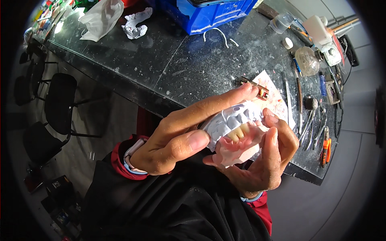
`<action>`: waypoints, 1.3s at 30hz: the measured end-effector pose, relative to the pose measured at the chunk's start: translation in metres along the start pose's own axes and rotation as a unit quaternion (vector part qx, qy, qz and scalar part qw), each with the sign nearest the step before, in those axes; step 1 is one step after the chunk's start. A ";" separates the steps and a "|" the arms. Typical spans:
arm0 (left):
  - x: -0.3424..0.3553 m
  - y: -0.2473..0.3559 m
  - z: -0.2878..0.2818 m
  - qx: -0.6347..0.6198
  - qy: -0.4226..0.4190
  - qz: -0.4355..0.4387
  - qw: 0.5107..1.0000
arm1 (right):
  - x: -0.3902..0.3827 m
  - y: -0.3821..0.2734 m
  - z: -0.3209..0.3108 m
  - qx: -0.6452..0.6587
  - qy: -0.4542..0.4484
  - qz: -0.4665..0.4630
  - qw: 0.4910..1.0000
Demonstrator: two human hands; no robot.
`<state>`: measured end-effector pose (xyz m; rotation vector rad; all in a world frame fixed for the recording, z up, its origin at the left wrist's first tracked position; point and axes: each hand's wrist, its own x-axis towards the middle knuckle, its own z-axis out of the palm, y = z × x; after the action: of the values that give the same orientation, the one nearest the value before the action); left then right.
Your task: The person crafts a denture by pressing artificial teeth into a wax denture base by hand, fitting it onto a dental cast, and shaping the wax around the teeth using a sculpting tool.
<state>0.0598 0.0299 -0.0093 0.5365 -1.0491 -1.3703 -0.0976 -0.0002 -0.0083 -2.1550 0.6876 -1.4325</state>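
Note:
Held together in front of me are a pale bluish-white plaster dental cast (226,122) and a pink dental model (240,150). A few yellowish teeth (238,133) show along the line where the two meet. My left hand (173,138) grips the white cast from the left, its thumb pressed on the side and a finger stretched across the top. Around the pink model's right side curl the fingers of my right hand (267,160), with the fingertips by the teeth. Just beyond the fingers, a small dark tray of teeth (261,91) lies on red-stained white paper (274,99).
On the dusty black bench (177,76) stands a blue bin (215,18) at the back. Left of it lie a white horseshoe-shaped piece (136,25) and a plastic bag (101,19). Tweezers (309,128), orange-handled pliers (325,148) and a glass jar (307,60) occupy the right. Black chairs (60,102) stand left.

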 end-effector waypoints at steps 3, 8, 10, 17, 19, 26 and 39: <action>0.002 -0.003 0.002 0.002 0.009 0.015 1.000 | -0.001 0.010 0.008 -0.016 0.031 -0.035 0.999; 0.003 -0.005 -0.007 0.160 -0.029 0.081 0.983 | -0.001 0.003 0.006 -0.016 0.035 -0.026 0.999; 0.004 -0.011 -0.008 0.213 -0.015 0.103 0.971 | -0.002 0.004 0.006 -0.033 0.013 -0.012 0.999; 0.004 -0.015 -0.015 0.306 -0.006 0.183 0.934 | -0.010 0.012 0.021 0.003 0.061 -0.014 0.998; 0.005 -0.014 -0.016 0.315 -0.009 0.191 0.930 | -0.010 0.018 0.021 0.008 0.062 -0.041 0.997; 0.008 -0.012 -0.013 0.289 0.006 0.173 0.941 | -0.012 0.017 0.019 -0.019 0.060 -0.028 0.998; 0.010 -0.008 -0.012 0.225 -0.004 0.131 0.966 | -0.009 0.017 0.014 -0.110 0.060 -0.077 0.989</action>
<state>0.0643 0.0158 -0.0193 0.6948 -1.3969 -0.9025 -0.0898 -0.0067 -0.0301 -2.3476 0.7683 -1.6453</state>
